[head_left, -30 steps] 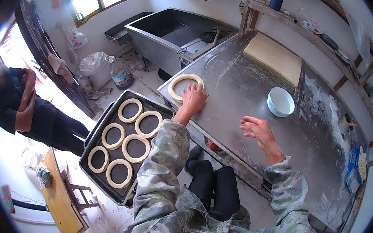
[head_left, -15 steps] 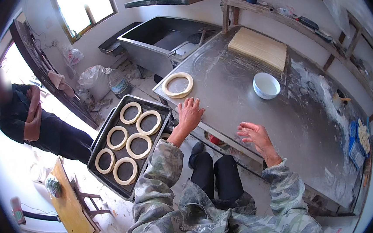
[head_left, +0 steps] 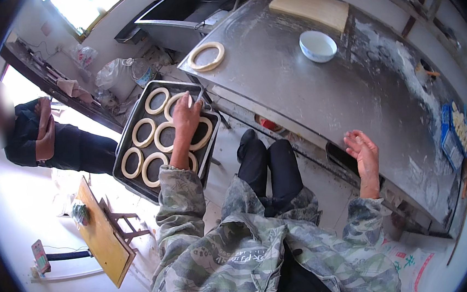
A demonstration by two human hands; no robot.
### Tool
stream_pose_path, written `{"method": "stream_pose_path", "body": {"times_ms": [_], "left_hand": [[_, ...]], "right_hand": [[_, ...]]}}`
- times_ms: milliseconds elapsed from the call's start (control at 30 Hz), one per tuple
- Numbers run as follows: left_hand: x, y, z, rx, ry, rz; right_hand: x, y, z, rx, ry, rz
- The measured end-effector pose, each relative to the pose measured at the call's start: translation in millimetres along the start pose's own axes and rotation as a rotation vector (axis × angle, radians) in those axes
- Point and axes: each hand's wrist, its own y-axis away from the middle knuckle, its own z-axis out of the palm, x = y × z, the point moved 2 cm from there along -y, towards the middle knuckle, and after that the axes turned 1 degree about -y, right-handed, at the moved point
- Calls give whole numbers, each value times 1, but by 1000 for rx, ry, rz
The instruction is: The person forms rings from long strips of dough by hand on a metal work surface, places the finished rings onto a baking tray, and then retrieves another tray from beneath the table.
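Note:
My left hand [head_left: 186, 115] is low over the far right part of a dark baking tray [head_left: 180, 86], its fingers bent down beside a pale dough ring [head_left: 169, 104]. Whether it grips the tray edge or touches the ring is hidden under the hand. Several other dough rings [head_left: 144, 132] lie flat in the tray. More rings [head_left: 209, 131] show right of my left forearm, by a second tray edge. A single ring [head_left: 206, 56] rests on the metal table's far left corner. My right hand [head_left: 363, 149], empty with fingers loosely apart, is over the table's near edge.
On the metal table [head_left: 271, 71] are a white bowl [head_left: 318, 46], a pale dough slab [head_left: 310, 5] and scattered flour. A blue package [head_left: 452, 135] sits at the right. A person [head_left: 51, 133] stands left with folded arms. A yellow wooden bench [head_left: 106, 241] stands at lower left.
My left hand has moved left from above the table corner to the tray. The right hand has drawn to the right, with its fingers pointing upward. The view has shifted downward.

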Motion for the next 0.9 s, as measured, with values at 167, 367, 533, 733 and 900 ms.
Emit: {"method": "stream_pose_path", "body": {"times_ms": [167,367,533,733,900], "left_hand": [[20,27,-8,-32,84,14],[62,44,32,-246,164,-48],[106,54,85,-337,231,39],[129,85,115,-302,223,159],[164,99,110,-328,244,181]], "right_hand": [[0,43,-38,82,-84,-79],[64,82,-82,198,-203,19],[155,107,-134,487,-291,195],[242,88,-221,582,-571,268],[280,46,-297,771,-764,185]]}}
